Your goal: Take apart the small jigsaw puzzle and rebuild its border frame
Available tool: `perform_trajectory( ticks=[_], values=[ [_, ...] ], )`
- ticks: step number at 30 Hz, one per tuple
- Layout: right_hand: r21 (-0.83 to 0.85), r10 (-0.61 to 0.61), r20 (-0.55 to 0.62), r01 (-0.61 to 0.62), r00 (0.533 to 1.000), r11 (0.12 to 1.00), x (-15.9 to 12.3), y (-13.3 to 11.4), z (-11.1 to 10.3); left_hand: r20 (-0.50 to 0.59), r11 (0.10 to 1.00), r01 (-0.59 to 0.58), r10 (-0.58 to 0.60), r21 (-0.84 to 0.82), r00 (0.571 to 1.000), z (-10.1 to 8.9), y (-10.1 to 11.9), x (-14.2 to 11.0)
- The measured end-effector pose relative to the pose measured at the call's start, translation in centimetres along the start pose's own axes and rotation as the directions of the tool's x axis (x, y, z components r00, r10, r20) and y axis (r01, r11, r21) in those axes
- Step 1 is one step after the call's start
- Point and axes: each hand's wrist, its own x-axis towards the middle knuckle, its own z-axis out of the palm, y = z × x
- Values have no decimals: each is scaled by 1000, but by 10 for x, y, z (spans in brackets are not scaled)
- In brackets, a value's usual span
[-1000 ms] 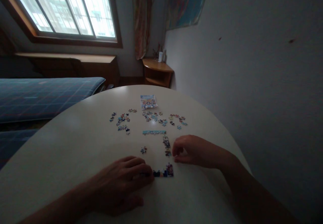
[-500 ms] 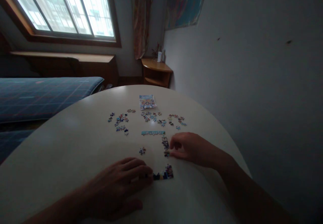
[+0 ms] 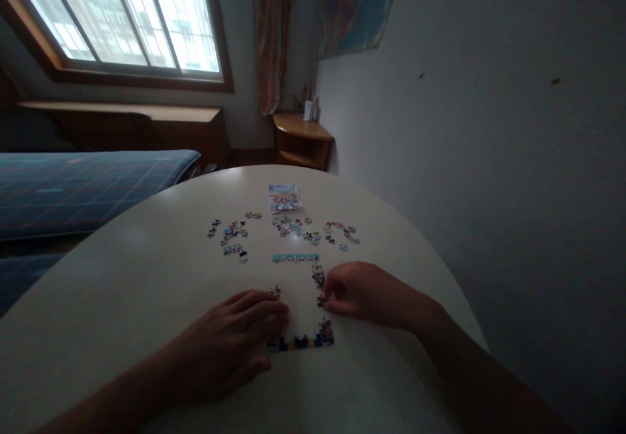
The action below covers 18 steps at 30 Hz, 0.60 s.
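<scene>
On the round table, joined jigsaw puzzle pieces make a partial frame: a light blue top strip (image 3: 295, 257), a right-hand column (image 3: 318, 276) and a dark bottom strip (image 3: 302, 342). My right hand (image 3: 364, 290) is at the right column, thumb and fingers closed on a small puzzle piece (image 3: 321, 301) lying at its lower end. A gap shows between that piece and the bottom right corner. My left hand (image 3: 239, 333) lies palm down with fingers stretched, beside the left end of the bottom strip. Its fingertips partly cover a loose piece (image 3: 274, 290).
Loose puzzle pieces lie in groups at the left (image 3: 235, 232), middle (image 3: 291, 226) and right (image 3: 342, 231), beyond the frame. Behind them is a picture sheet (image 3: 284, 198). The white wall (image 3: 464, 160) runs along the right of the round table (image 3: 171, 251).
My left hand has moved slightly up and left, uncovering the bottom strip's left end and partly covering the loose piece. My right hand has shifted slightly down and left, staying at the column's lower piece.
</scene>
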Motion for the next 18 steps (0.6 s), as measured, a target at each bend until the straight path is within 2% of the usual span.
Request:
perform_trajectory(
  ticks=[4,9,18],
  values=[
    [5,1,7,-1,1000,1000,0,0,-1,2,1000,-16,16,-26,1000,0,0,0],
    [21,5,20,-5,1000,1000,1,0,0,85,996,-58,63,-61,994,-7,5,2],
    [32,3,25,-4,1000,999,1,1,0,136,996,-49,58,-69,989,-9,4,2]
  ],
)
